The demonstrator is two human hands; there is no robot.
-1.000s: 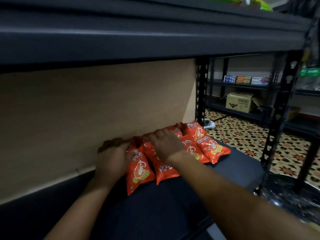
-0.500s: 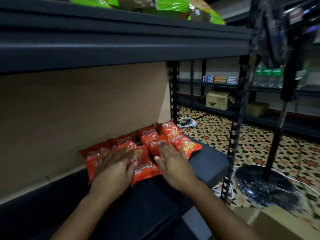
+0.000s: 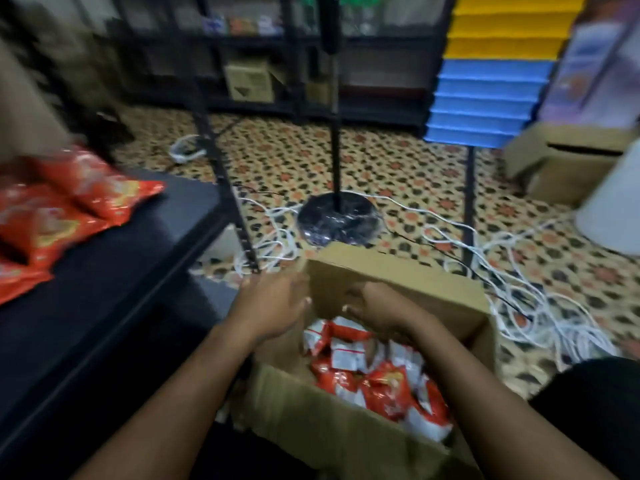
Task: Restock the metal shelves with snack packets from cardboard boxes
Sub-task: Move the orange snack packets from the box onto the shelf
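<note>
Frame was motion-blurred, worst at the left and top. Cardboard box [image 3: 398, 278] sat open at lower centre, its near wall cut off by the bottom edge; the far flap stood upright and hid the floor behind it. Snack packets [image 3: 377, 379], red and white, filled the inside of the box, print unreadable. Left hand [image 3: 273, 306] was at the box's left rim, fingers loosely curved with their tips against the flap edge; couldn't tell whether they actually gripped it. Right hand [image 3: 381, 310] was inside the box opening just above the packets, fingers curled downward; contact with a packet was hidden by the hand itself, so grip unknown. Shelved packets [image 3: 65, 206], orange-red and smeared by blur, lay on the dark metal shelf [image 3: 114, 271] at the left, cut off by the left edge. The shelf's front lip ran diagonally toward the box; its upright post [image 3: 239, 220] stood just left of the box. Fan stand base [image 3: 337, 218] sat on the patterned floor right behind the flap, with white cable [image 3: 519, 282] tangled across the floor to the right. A second carton [image 3: 561, 157] sat at the right edge. Open floor showed only at mid-frame, beyond the cables.
</note>
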